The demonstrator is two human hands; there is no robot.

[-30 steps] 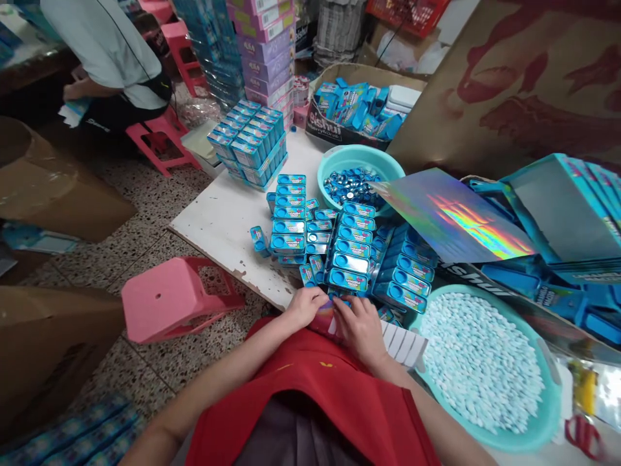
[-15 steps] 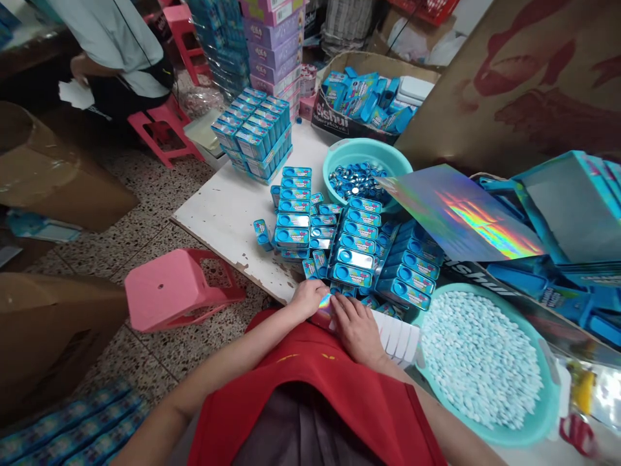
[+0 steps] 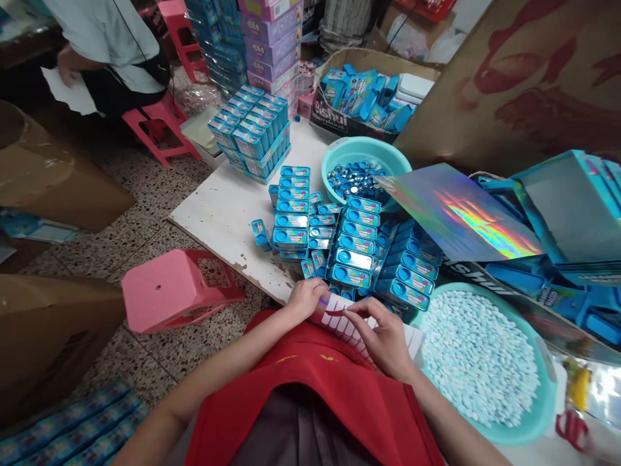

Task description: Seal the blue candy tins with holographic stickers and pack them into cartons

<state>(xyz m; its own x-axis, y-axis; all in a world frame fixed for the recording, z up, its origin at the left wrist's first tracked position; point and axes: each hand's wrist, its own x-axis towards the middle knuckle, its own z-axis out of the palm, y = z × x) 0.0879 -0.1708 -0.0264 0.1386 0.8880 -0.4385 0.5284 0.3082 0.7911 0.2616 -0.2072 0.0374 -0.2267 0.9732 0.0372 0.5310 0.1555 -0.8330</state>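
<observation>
My left hand [image 3: 306, 299] is closed round the left end of a white sticker sheet [image 3: 345, 327] that lies across my red apron [image 3: 291, 382]. The sheet is marked off in small strips, and a shiny purple patch shows beside my left fingers. Over the sheet, thumb and forefinger of my right hand [image 3: 385, 336] are pinched together; whatever lies between them is too small to tell. Just beyond both hands stand rows of blue candy tins [image 3: 356, 243] with printed lids, some partly hidden by my right hand.
Right of me is a turquoise basin of pale blue candies [image 3: 485, 424]; farther back, another turquoise basin [image 3: 402, 158] holds small shiny pieces. A holographic sheet [image 3: 460, 207] leans over a box. A pink stool [image 3: 165, 291] stands left; beyond it sits a person [image 3: 116, 39] holding paper.
My right hand has lifted from lying flat on the sheet and moved right into a pinch, uncovering more white strips. My left hand keeps its place at the sheet's end.
</observation>
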